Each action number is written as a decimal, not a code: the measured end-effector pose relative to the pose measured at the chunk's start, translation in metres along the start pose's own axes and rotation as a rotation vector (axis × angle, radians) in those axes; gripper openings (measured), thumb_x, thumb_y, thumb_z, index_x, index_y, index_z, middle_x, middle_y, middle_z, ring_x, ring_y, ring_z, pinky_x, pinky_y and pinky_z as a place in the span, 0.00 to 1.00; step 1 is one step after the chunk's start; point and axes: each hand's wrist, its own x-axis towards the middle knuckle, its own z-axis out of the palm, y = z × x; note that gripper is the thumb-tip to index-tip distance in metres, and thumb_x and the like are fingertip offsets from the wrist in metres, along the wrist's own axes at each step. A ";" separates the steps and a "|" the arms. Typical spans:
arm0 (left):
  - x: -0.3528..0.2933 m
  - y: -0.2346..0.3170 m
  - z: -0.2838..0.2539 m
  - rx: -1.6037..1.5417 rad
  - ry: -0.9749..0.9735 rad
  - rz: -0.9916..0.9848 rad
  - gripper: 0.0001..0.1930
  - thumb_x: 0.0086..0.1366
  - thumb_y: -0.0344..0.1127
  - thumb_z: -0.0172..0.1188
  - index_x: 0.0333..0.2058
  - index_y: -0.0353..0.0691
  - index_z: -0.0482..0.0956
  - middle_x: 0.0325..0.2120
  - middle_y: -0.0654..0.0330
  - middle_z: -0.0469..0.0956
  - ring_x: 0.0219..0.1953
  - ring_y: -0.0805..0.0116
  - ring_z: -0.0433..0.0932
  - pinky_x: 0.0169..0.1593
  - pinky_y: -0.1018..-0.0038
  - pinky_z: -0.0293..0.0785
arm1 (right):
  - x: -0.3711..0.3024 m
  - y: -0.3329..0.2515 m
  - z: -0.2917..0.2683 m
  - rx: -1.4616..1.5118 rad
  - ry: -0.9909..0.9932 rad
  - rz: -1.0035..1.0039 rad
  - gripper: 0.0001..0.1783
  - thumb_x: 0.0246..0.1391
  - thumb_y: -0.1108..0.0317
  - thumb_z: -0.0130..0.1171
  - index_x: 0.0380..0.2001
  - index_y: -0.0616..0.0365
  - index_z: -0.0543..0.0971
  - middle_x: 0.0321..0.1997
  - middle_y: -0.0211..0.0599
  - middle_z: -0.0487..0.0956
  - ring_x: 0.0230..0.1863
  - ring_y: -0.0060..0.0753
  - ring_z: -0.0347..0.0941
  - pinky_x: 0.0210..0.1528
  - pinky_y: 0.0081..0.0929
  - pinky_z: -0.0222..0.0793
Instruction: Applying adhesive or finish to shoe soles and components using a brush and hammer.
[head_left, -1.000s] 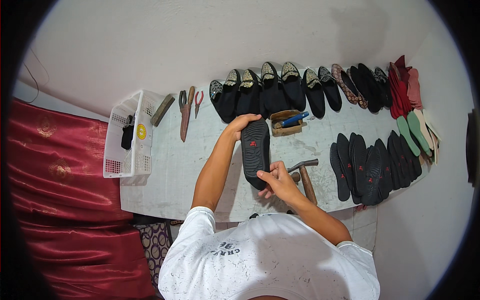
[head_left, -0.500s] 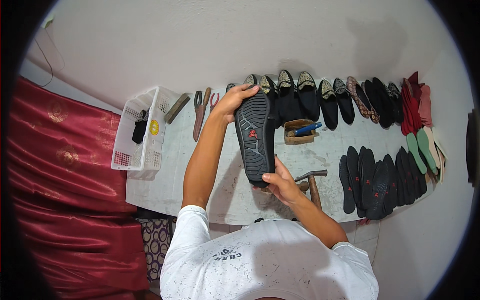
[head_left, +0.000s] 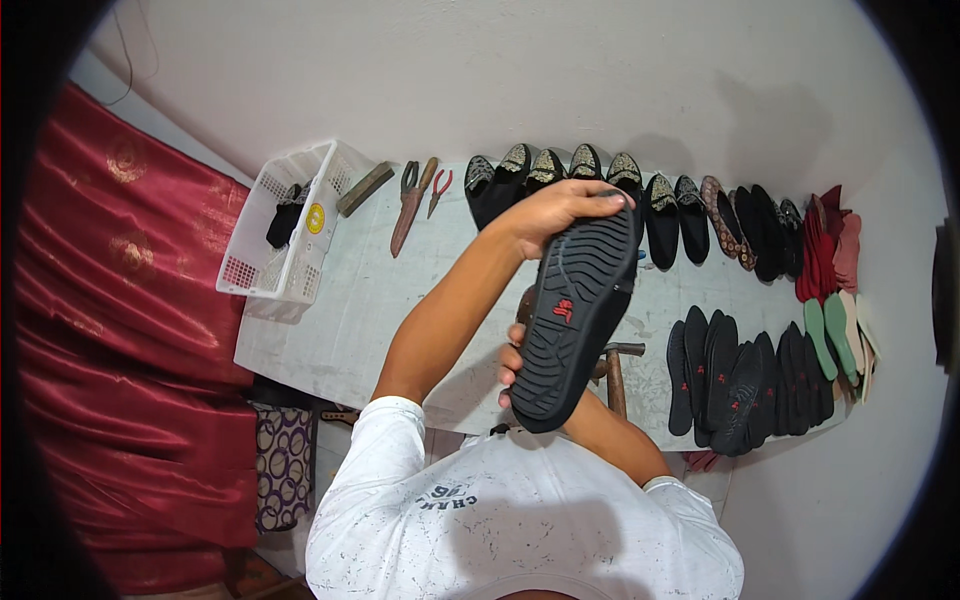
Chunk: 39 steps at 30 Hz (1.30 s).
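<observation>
A black shoe (head_left: 585, 275) is held up over the table, its ridged rubber sole with a small red mark turned toward me. My left hand (head_left: 563, 215) grips one end, the thumb lying on the tip of the sole. Lower down, my right hand (head_left: 511, 365) is wrapped round the other end from behind; only its fingertips show at the left edge. Behind the shoe, a hammer (head_left: 615, 380) is partly visible on the table. The small box with a blue tool is almost wholly hidden by the shoe.
Black shoes with patterned tops (head_left: 661, 215) line the table's back edge. Black soles (head_left: 722, 365) lie in rows at right, beside green insoles (head_left: 838, 330) and red pieces (head_left: 820, 250). At left stand a white basket (head_left: 310, 235), a block (head_left: 365, 189), a sheathed tool (head_left: 408, 220) and red pliers (head_left: 440, 190).
The shoe has come nearer to me and tilted, its upper end leaning right. My right hand has slid behind its lower end. My left hand has moved right with the upper end.
</observation>
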 end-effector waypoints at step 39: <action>-0.439 -0.113 -0.152 0.135 1.304 0.334 0.22 0.51 0.33 0.70 0.43 0.38 0.70 0.32 0.58 0.76 0.35 0.71 0.77 0.38 0.75 0.73 | 0.101 0.126 -0.142 -1.211 1.000 0.592 0.18 0.42 0.78 0.62 0.40 0.70 0.78 0.36 0.40 0.82 0.37 0.32 0.78 0.45 0.28 0.72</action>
